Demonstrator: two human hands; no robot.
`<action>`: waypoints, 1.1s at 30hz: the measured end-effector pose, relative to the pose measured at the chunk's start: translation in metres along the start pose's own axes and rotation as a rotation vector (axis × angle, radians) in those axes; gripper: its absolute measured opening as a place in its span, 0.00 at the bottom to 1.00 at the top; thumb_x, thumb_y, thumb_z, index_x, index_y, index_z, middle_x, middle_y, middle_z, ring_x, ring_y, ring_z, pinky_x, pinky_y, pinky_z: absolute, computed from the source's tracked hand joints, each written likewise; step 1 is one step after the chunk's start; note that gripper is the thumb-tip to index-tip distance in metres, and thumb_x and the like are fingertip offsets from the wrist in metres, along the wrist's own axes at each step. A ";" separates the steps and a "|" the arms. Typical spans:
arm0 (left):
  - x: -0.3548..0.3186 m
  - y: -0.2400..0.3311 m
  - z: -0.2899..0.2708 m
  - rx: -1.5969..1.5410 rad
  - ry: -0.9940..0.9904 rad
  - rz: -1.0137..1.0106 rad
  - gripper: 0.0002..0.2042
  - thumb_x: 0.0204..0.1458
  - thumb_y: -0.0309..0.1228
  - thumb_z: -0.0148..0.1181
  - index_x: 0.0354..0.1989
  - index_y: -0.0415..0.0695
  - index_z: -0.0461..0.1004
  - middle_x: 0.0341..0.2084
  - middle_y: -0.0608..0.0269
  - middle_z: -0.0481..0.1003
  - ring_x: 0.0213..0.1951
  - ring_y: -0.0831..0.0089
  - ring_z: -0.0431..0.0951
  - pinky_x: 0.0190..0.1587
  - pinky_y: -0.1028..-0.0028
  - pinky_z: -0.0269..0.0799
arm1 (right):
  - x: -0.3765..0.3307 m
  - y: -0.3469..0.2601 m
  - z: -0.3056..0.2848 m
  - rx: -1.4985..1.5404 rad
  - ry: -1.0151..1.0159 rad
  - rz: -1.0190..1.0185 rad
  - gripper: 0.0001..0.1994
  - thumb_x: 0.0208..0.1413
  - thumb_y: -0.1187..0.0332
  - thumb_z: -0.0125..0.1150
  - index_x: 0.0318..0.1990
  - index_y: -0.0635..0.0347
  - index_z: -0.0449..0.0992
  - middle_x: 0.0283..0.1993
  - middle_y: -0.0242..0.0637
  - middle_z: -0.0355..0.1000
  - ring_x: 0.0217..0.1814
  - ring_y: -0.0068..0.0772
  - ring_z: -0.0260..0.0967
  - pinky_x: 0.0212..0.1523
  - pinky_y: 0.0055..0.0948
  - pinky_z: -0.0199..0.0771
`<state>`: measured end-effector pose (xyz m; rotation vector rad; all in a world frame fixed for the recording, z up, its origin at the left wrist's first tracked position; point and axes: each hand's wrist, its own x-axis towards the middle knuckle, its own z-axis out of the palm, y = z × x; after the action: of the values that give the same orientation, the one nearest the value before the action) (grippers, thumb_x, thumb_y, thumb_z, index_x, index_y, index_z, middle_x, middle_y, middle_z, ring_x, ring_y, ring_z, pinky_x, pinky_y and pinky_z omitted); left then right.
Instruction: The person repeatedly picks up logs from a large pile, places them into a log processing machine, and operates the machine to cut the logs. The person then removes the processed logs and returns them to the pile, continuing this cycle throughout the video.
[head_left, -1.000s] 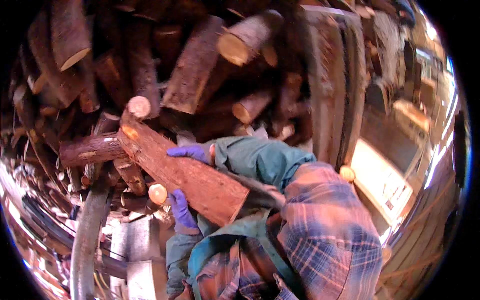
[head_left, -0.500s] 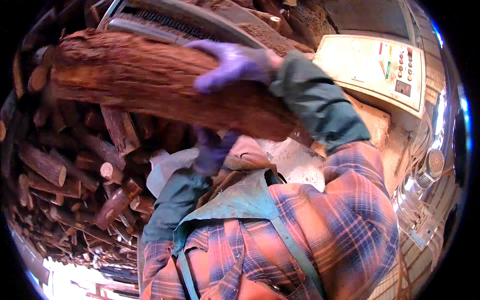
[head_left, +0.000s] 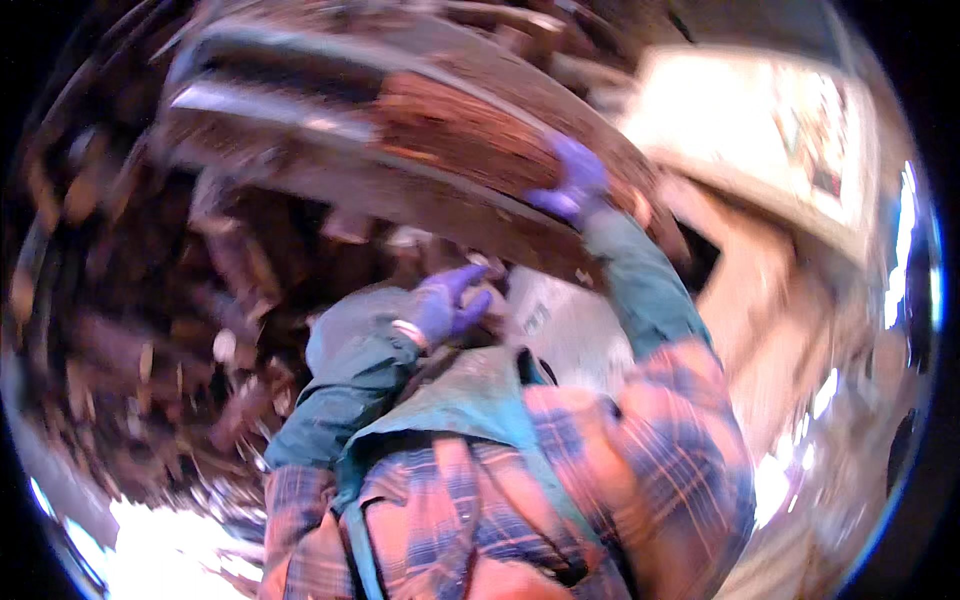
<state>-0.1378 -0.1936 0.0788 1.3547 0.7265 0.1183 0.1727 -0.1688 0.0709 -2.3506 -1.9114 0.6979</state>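
Reddish-brown log (head_left: 455,125) lies in a long metal trough (head_left: 270,113), its right end against the purple-gloved right hand (head_left: 573,180), fingers spread; the left hand (head_left: 448,305), lower and apart, is loosely curled, gripping nothing.

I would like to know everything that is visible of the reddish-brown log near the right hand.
The log is reddish-brown wood, rough and fibrous-looking, with brighter orange patches along its lower edge. It lies lengthwise in a long metal trough, slanting down toward the picture's right. The right hand is at its right end, thumb and fingers spread; whether it grips is unclear. Motion blur hides finer grain.
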 end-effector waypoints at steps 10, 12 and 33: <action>-0.103 -0.067 -0.086 0.111 0.399 -0.302 0.25 0.54 0.46 0.57 0.58 0.48 0.71 0.46 0.48 0.78 0.48 0.47 0.77 0.50 0.51 0.73 | 0.017 -0.078 0.069 0.228 0.199 -0.209 0.33 0.54 0.58 0.71 0.61 0.70 0.67 0.65 0.53 0.65 0.66 0.49 0.63 0.66 0.42 0.63; -0.153 -0.118 -0.090 -0.038 0.517 -0.306 0.25 0.53 0.47 0.57 0.57 0.47 0.72 0.41 0.46 0.79 0.45 0.47 0.79 0.49 0.53 0.73 | 0.040 -0.186 0.100 0.349 0.228 -0.398 0.28 0.54 0.65 0.69 0.60 0.69 0.69 0.62 0.50 0.67 0.63 0.44 0.64 0.65 0.39 0.63; -0.690 -0.631 -0.507 -0.048 1.883 -0.530 0.47 0.46 0.51 0.72 0.69 0.38 0.55 0.60 0.46 0.69 0.61 0.58 0.70 0.63 0.65 0.65 | 0.009 -1.037 0.646 0.876 -1.187 -0.252 0.43 0.53 0.46 0.68 0.70 0.62 0.59 0.69 0.42 0.62 0.68 0.40 0.59 0.69 0.40 0.56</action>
<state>-1.1517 -0.2509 -0.2352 0.6016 2.5459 1.0390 -1.0146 -0.0700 -0.2006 -1.1137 -1.4281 2.5504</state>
